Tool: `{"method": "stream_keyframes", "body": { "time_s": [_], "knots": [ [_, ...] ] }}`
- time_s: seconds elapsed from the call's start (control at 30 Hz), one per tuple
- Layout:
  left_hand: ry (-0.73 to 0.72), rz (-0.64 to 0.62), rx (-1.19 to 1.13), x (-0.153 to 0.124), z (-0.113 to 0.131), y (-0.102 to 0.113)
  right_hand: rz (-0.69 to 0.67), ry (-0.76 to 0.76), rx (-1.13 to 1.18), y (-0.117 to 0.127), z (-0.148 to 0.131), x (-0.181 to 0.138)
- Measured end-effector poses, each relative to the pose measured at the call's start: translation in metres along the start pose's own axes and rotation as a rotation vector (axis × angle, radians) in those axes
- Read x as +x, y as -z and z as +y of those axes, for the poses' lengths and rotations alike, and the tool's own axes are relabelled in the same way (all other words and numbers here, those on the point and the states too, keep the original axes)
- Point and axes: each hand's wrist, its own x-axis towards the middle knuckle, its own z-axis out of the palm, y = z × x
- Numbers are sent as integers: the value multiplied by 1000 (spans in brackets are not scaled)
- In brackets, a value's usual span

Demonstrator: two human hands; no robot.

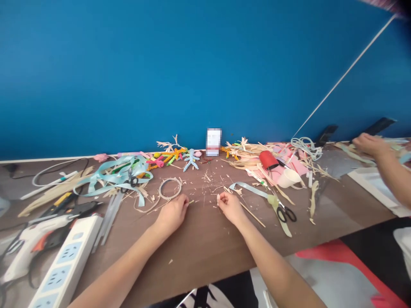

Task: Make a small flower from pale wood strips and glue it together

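My left hand [175, 212] is over the brown table, its fingers closed in a pinch. A short, thin straw-coloured strip [191, 202] sticks out from between its fingertips. To the right, my right hand [230, 206] has thumb and fingers pressed together; whatever they pinch is too small to name. Pale scraps [210, 188] lie scattered between and beyond both hands. Just behind my left hand is a pale ring of coiled strip [170, 188]. A thin stick [253, 214] lies beside my right hand, with black-handled scissors [285, 213] and ribbon [250, 188] farther right.
A power strip [66, 259], glue gun [38, 239] and clear glue sticks [111, 216] are at left, near blue ribbon [93, 184]. Dried strips, a red cup [268, 160] and a white cup [289, 177] crowd the back right. Another person's hand [370, 144] works at far right.
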Motion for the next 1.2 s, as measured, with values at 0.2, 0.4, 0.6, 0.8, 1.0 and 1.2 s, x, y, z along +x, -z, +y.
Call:
{"method": "stream_keyframes", "body": {
  "time_s": [0.2,0.4,0.6,0.8,1.0,1.2],
  "knots": [
    [132,-51,-803,-6,7,-13,-17,32,46,1,-6,5],
    [255,-54,-1391,-5,33,-27,-121,37,166,-24,-33,-9],
    [296,3,-1422,-2,35,-30,-170,14,180,-28,-48,-15],
    [238,56,-1261,-3,27,-34,-232,51,77,-35,-50,-15],
    [86,72,-809,-28,24,-20,-241,55,-23,-38,-39,-9],
    [140,285,-237,-79,-19,74,-53,69,-354,6,-10,15]
  ]
}}
